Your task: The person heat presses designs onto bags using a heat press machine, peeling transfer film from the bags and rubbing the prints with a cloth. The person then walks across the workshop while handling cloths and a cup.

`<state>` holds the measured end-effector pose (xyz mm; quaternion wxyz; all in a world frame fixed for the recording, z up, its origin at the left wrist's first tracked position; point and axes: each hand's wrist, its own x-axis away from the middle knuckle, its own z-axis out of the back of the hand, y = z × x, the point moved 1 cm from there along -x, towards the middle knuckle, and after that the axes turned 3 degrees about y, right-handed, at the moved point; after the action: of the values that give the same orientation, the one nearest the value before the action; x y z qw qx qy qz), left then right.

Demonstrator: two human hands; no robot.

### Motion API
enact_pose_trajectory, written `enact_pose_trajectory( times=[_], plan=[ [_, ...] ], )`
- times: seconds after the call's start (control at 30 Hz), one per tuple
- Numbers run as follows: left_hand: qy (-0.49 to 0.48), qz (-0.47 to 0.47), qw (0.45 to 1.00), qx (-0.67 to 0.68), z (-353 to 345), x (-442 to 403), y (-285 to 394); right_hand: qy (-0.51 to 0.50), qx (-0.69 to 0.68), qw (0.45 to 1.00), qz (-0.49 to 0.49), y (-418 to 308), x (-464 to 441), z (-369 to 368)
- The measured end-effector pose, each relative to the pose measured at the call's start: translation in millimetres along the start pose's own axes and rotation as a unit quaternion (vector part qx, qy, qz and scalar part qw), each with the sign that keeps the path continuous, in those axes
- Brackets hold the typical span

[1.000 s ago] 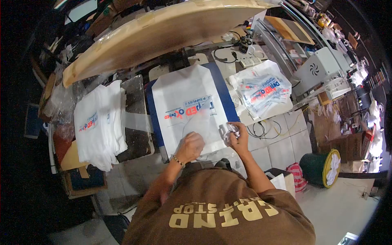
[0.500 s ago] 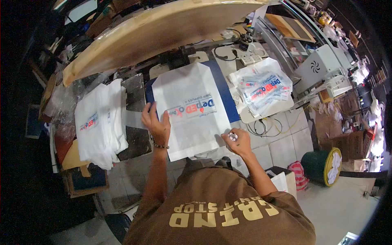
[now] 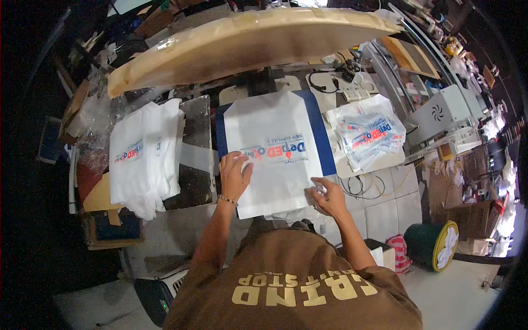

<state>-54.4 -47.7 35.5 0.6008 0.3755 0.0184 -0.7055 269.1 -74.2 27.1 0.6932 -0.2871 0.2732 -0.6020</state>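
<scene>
A white printed bag (image 3: 269,124) with blue and red lettering lies flat over a dark blue board (image 3: 320,132) in front of me. My left hand (image 3: 235,175) rests at the bag's left edge, fingers apart, partly over the print. At the bag's lower right edge is my right hand (image 3: 330,197), its fingers curled together. A small whitish thing shows in that hand, too unclear to name. On the left sits a stack of white printed bags (image 3: 144,159). Several clear printed packets (image 3: 367,140) are piled on the right.
A long tan padded panel (image 3: 253,52) spans the area beyond the bag. A power strip (image 3: 356,94) with black cables lies at the back right. A white machine (image 3: 440,113) stands farther right. On the floor are a green bin (image 3: 432,245) and a red striped bag (image 3: 399,253).
My left hand has come down onto the bag's left edge. My right hand has turned, with its fingertips closer to the bag's edge. The whole view has shifted slightly.
</scene>
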Motion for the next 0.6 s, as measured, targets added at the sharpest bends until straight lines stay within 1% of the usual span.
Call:
enact_pose_trajectory(
  times=[0.07, 0.2, 0.27, 0.3, 0.33, 0.4, 0.43, 0.5, 0.53, 0.57, 0.6],
  plan=[
    [-0.05, 0.036, 0.998, 0.008, -6.2, 4.0, -7.7, -0.001, -0.012, 1.0, -0.003, -2.3, -1.2, 0.7],
    [-0.042, 0.012, 0.999, -0.022, -0.1, -4.6, 7.9, -0.005, 0.022, 1.0, 0.007, -22.7, -8.0, 12.6],
    [-0.036, 0.011, 0.999, -0.013, -11.8, -5.6, 7.1, -0.085, 0.052, 0.994, -0.035, -39.8, -15.0, 22.7],
    [-0.055, 0.03, 0.998, -0.03, -11.5, -6.4, 5.2, -0.071, 0.049, 0.996, 0.014, -21.6, -17.5, 12.8],
    [-0.043, 0.025, 0.998, -0.03, -8.8, -9.4, 3.2, -0.063, 0.052, 0.996, 0.024, -28.1, -21.4, 16.8],
    [-0.13, 0.04, 0.991, 0.007, -4.1, -15.2, -4.8, -0.102, 0.036, 0.994, 0.032, -44.2, -28.7, 29.6],
    [-0.117, 0.035, 0.993, 0.006, 1.1, -18.5, -10.1, -0.094, 0.041, 0.994, 0.042, -53.5, -30.8, 38.4],
    [-0.161, 0.027, 0.982, 0.094, 13.6, -26.4, -23.8, -0.049, -0.027, 0.997, 0.045, -73.7, -35.4, 66.1],
    [-0.184, 0.021, 0.973, 0.137, 20.4, -31.7, -29.8, -0.039, -0.053, 0.996, 0.065, -90.0, -41.2, 92.7],
    [-0.173, 0.012, 0.975, 0.137, 29.6, -36.9, -35.2, -0.029, -0.078, 0.993, 0.085, -97.5, -48.8, 119.7],
    [-0.209, 0.005, 0.97, 0.127, 40.6, -41.3, -39.3, 0.137, -0.091, 0.97, 0.177, -77.4, -52.9, 134.9]
  ],
)
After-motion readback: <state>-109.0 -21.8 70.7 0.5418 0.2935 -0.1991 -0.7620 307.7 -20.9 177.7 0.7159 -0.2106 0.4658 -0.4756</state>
